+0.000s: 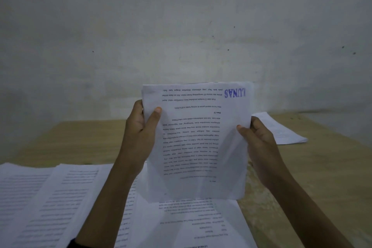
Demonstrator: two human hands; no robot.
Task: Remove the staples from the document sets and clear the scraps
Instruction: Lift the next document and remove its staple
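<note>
Document set (198,141) raised above table (84,139).
Left hand (141,127), right hand (256,137) pinch its edges (staple unseen); turn corners forward, find it.

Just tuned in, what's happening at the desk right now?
A person holds a set of printed pages up off the wooden table with both hands: the left hand grips its left edge, the right hand its right edge. The text reads upside down, with a blue LUNAS stamp near the top. More printed sheets lie spread on the table below, and another stack sits at the far right. No staple or remover tool is visible.
</note>
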